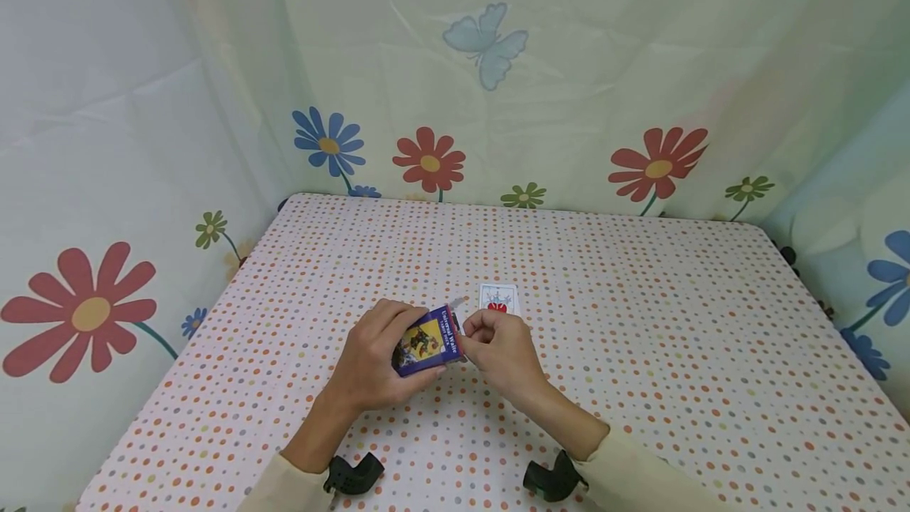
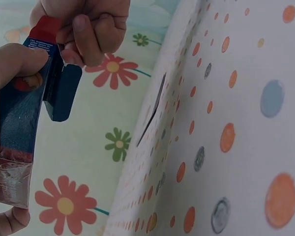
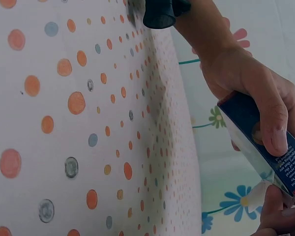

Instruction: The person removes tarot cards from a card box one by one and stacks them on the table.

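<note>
My left hand (image 1: pixel 373 354) grips a blue tarot deck box (image 1: pixel 423 342), fingers over its far edge and thumb along the near one. The box is raised and tilted, and its right end is open. In the left wrist view a dark blue side flap (image 2: pixel 65 93) sticks out from that end, beside a red end flap (image 2: pixel 45 28). At that end my right hand (image 1: pixel 506 352) has curled fingers, with thumb and forefinger pinching the box's edge. What lies inside the box is hidden. Clear wrap hangs on the box's lower part (image 2: pixel 14 182).
A card with a red figure (image 1: pixel 498 295) lies on the dotted tablecloth (image 1: pixel 640 322) just beyond my right hand, partly covered by it. Flowered curtains (image 1: pixel 554 101) stand behind and at both sides of the table. A black wrist mount (image 1: pixel 554 479) sits at each sleeve.
</note>
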